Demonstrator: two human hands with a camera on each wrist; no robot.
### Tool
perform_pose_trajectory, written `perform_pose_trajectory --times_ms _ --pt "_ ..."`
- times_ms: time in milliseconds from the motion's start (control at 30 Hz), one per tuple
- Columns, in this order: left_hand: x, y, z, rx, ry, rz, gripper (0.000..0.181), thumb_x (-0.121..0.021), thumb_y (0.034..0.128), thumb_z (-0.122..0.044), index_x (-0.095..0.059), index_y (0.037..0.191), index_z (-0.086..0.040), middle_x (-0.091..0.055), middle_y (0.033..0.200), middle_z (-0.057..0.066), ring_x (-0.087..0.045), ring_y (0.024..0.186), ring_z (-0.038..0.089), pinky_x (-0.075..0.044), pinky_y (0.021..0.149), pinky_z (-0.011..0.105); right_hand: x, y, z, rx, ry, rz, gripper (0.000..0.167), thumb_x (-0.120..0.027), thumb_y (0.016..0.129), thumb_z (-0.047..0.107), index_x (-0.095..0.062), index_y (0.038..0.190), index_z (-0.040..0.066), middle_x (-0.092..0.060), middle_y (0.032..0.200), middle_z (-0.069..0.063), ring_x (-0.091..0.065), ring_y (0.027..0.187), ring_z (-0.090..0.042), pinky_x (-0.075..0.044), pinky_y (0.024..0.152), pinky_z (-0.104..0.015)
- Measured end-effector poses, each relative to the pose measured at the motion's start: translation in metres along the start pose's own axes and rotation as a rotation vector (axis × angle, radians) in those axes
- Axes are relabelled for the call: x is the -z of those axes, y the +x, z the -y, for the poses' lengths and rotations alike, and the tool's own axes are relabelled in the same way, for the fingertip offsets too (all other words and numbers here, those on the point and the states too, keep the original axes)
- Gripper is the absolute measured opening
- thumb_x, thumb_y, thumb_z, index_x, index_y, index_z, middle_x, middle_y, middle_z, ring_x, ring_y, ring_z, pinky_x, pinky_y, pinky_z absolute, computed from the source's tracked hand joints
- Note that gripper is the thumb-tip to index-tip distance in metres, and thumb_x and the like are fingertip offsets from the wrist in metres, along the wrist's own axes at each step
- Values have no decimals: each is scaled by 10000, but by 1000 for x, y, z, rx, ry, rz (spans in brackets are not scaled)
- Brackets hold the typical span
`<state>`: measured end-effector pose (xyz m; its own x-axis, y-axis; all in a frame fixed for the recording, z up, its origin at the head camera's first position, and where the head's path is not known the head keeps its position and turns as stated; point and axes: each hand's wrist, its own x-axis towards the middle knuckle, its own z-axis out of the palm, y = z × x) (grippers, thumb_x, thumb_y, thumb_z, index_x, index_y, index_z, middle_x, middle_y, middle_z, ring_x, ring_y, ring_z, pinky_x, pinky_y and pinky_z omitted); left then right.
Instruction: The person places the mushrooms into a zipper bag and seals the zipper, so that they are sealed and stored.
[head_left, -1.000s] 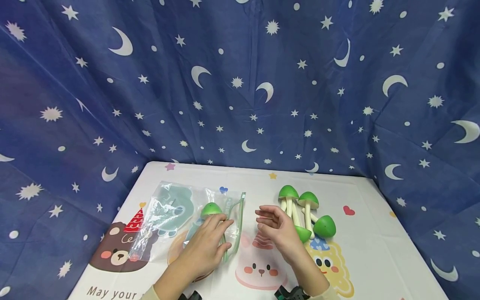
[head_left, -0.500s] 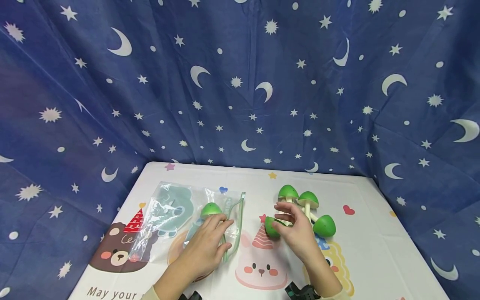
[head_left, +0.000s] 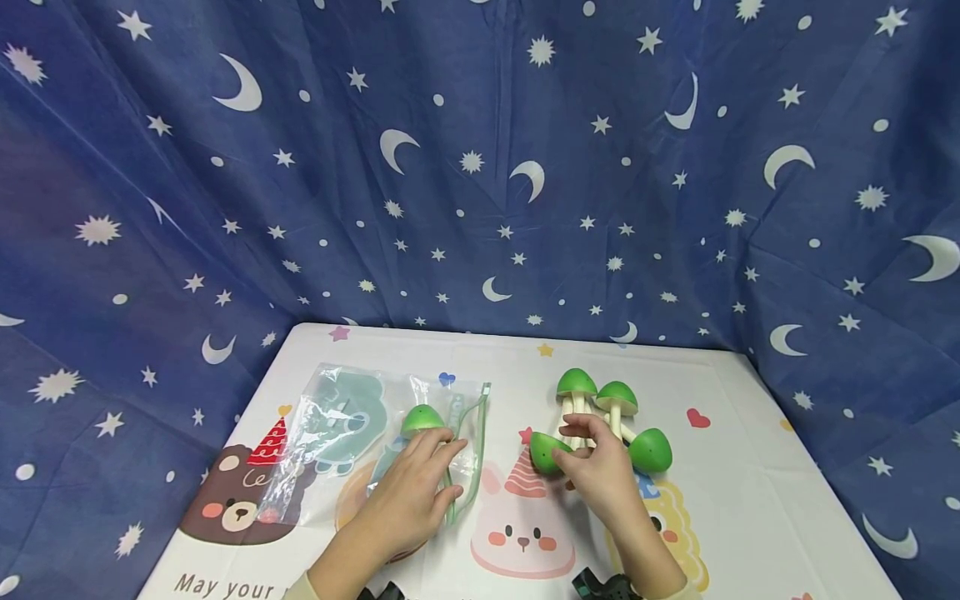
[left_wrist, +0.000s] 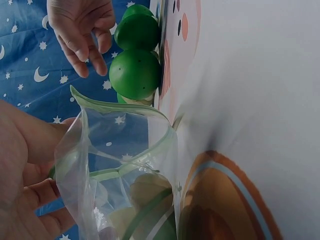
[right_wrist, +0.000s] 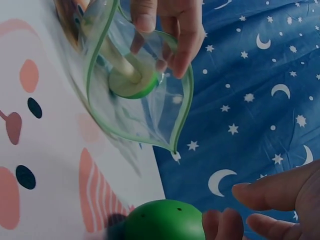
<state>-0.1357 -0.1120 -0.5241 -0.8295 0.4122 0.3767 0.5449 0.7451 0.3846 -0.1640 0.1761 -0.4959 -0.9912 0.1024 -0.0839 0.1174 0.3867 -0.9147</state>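
Observation:
A clear plastic zip bag (head_left: 465, 500) with a green zip lies on the left of the table. Inside it is a toy mushroom (head_left: 422, 419) with a green cap and pale stem (right_wrist: 117, 60). My left hand (head_left: 412, 483) holds the bag at its mouth, which gapes in both wrist views. My right hand (head_left: 603, 471) is over the pile of toy mushrooms, its thumb close beside the cap of the nearest mushroom (head_left: 543, 454). A gap shows between thumb and fingers (right_wrist: 222, 222); whether they touch the cap is unclear. That mushroom's stem is mostly hidden.
Several more green-capped mushrooms (head_left: 617, 398) lie in a cluster around and beyond the right hand. The white tablecloth (head_left: 735, 500) is printed with cartoon animals. A blue curtain (head_left: 480, 208) with moons and stars hangs behind the table and at its sides.
My right hand has moved right, from between bag and pile to over the pile. The nearest mushroom's cap has swung left. The left hand and bag have stayed put.

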Motion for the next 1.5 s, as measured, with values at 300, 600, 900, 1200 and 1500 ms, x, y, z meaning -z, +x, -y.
perform_pose_trajectory --times_ms 300,600,900,1200,1500 --pt "0 -1 1 1 -5 -5 629 -888 889 -211 -637 1455 -98 -605 1450 79 -567 1359 234 -525 1155 464 -9 2 -9 -50 -14 -15 582 -796 883 -14 -608 1427 69 -689 1316 -198 -746 694 -263 -631 552 -322" --pt "2 -1 0 29 -22 33 636 -870 912 -211 -616 1486 -109 -582 1486 53 -546 1398 232 -498 1194 458 -14 3 -14 -90 25 -40 573 -775 884 -60 -610 1418 65 -685 1198 -189 -743 640 -215 -639 542 -340" --pt "3 -1 -1 38 -27 47 643 -862 920 -207 -604 1501 -109 -577 1502 70 -536 1411 238 -486 1207 461 -16 7 -19 -68 39 -80 489 -777 887 -61 -656 1346 56 -698 1073 -160 -743 644 -196 -635 537 -333" --pt "1 0 0 1 -7 7 641 -885 894 -199 -622 1470 -103 -596 1471 79 -554 1378 234 -507 1178 455 -17 8 -19 -66 71 -60 435 -784 879 -67 -700 1293 39 -702 1039 -140 -744 669 -193 -646 583 -316" --pt "0 0 0 2 -6 15 629 -883 897 -211 -631 1460 -90 -594 1462 87 -557 1381 251 -507 1179 466 -20 7 -16 -69 133 -9 376 -779 879 -62 -730 1247 -3 -702 1041 -143 -738 662 -194 -633 582 -276"
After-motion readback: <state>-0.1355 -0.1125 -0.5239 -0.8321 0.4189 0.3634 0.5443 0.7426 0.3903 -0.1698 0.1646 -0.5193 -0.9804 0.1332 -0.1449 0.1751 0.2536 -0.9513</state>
